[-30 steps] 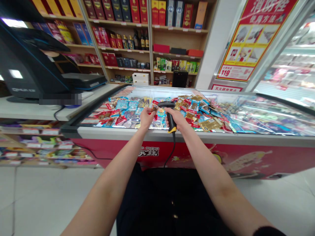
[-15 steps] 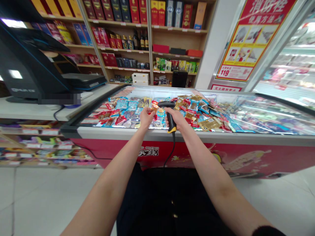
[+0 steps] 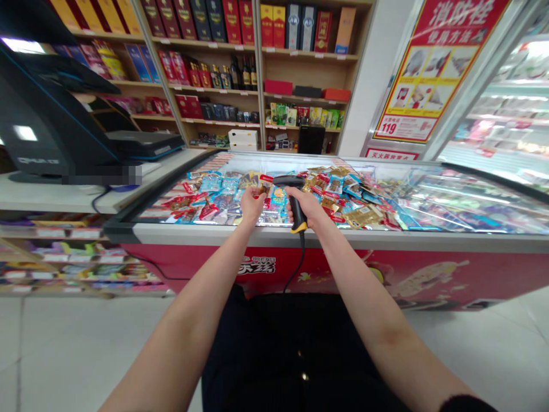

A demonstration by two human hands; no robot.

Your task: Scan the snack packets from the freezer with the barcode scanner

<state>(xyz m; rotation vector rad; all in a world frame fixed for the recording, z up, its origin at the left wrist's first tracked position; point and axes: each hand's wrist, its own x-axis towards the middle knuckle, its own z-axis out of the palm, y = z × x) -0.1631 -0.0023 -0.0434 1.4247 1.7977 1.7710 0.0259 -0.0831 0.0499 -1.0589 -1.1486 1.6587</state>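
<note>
My right hand (image 3: 307, 205) is wrapped round the handle of a black barcode scanner (image 3: 297, 213) with a yellow base, its cord hanging down over the chest's front. The scanner's head points left. Just left of it, my left hand (image 3: 251, 205) pinches a small snack packet (image 3: 266, 179) with a red top edge; the fingers cover part of it. Both hands are above the glass top of a chest freezer (image 3: 206, 233). Beneath and beyond them lie many small snack packets, among them a blue packet (image 3: 210, 182) and a gold packet (image 3: 362, 216).
On the left, a counter (image 3: 77, 197) carries a dark checkout machine (image 3: 51, 114). Shelves (image 3: 206, 88) with boxes and bottles stand behind the freezer. A fire-hydrant poster (image 3: 437, 74) hangs at the right, beside a lit display fridge (image 3: 501, 120). A cable (image 3: 158, 269) runs along the freezer's front.
My left hand has shifted slightly left with the packet, whose red top edge now shows more plainly. The bright reddish light on the packet is gone. The scanner stays nearly in place.
</note>
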